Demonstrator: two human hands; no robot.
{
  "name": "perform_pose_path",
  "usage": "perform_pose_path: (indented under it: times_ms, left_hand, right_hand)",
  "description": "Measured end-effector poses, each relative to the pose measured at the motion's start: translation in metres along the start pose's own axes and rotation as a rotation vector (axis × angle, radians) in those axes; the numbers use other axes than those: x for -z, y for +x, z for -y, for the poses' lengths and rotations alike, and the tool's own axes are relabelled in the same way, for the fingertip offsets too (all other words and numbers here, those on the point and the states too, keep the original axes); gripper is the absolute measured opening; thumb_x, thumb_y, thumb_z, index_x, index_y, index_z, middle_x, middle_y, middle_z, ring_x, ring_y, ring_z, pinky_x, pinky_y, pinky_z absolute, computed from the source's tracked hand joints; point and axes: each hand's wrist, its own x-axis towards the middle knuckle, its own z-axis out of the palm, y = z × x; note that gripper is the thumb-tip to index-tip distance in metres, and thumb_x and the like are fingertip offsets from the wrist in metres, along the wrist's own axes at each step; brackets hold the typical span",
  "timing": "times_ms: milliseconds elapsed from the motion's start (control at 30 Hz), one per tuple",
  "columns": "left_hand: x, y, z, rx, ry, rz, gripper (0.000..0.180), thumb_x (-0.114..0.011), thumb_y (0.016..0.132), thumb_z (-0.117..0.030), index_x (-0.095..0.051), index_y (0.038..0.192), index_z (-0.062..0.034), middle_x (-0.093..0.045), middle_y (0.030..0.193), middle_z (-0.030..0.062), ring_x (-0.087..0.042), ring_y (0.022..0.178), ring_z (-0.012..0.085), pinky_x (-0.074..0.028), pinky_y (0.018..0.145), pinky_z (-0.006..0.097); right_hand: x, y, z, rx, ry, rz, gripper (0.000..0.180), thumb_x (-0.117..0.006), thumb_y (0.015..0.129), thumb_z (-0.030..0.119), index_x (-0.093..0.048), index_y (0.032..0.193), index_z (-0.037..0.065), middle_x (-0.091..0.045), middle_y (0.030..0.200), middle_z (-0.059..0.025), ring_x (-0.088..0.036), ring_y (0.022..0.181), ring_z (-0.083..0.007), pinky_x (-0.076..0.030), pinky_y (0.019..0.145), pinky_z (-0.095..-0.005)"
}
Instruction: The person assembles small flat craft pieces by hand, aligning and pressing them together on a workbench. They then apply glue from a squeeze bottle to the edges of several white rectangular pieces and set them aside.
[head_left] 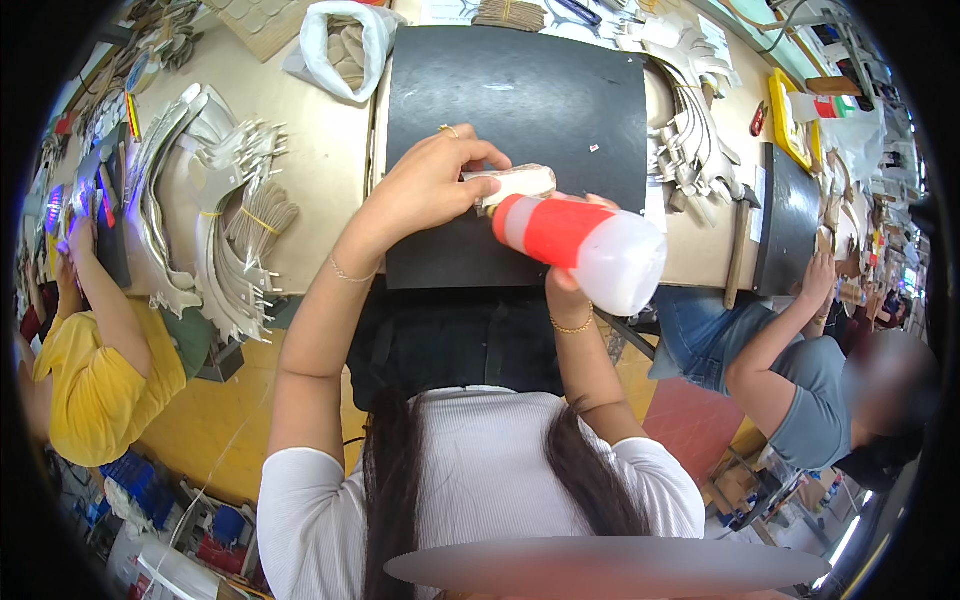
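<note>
My left hand (428,186) reaches over the black mat and pinches a small pale, flat piece (525,181) between thumb and fingers. A translucent plastic squeeze bottle (560,232) with a wide red band is gripped in my right hand (564,282). The bottle lies tilted, its narrow end toward the left and close to the lower side of the pale piece. Whether its tip touches the piece I cannot tell. Most of my right hand is hidden behind the bottle.
The black mat (450,95) covers the table's middle. Bundled pale strips (215,190) lie left, more strips (690,120) right. A white bag (312,55) of pale pieces stands at the far left. A hammer (741,240) and yellow tray (790,120) are right. People sit on both sides.
</note>
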Motion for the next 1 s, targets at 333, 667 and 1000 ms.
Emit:
perform_pose_path:
  times_ms: [333, 667, 1000]
  left_hand:
    - [-0.003, -0.007, -0.005, -0.121, 0.154, -0.057, 0.025, -0.068, 0.088, -0.013, -0.073, 0.111, -0.0069, -0.058, 0.089, 0.011, -0.056, 0.084, 0.0278, -0.045, 0.079, 0.037]
    - [-0.001, -0.009, -0.012, -0.125, 0.214, -0.065, 0.023, -0.068, 0.088, -0.013, -0.073, 0.11, -0.0095, -0.056, 0.088, 0.0101, -0.054, 0.085, 0.0278, -0.044, 0.079, 0.037]
    - [-0.013, -0.018, -0.02, -0.319, 0.382, -0.205, 0.022, -0.071, 0.083, -0.005, -0.067, 0.105, -0.0048, -0.058, 0.1, 0.009, -0.056, 0.094, 0.0284, -0.045, 0.085, 0.037]
  right_hand:
    - [0.031, 0.038, -0.006, -0.015, 0.129, -0.283, 0.103, -0.069, 0.077, 0.073, -0.036, 0.142, 0.0, -0.057, 0.128, -0.013, -0.061, 0.114, -0.0288, -0.051, 0.099, -0.046]
    - [0.042, 0.044, -0.013, 0.006, 0.018, -0.237, 0.098, -0.065, 0.078, 0.076, -0.043, 0.135, 0.0, -0.06, 0.118, -0.0124, -0.065, 0.101, -0.0259, -0.057, 0.089, -0.043]
    - [0.061, 0.057, 0.002, -0.119, 0.172, -0.366, 0.09, -0.057, 0.084, 0.077, -0.044, 0.134, 0.003, -0.061, 0.114, -0.0112, -0.065, 0.098, -0.023, -0.058, 0.082, -0.04]
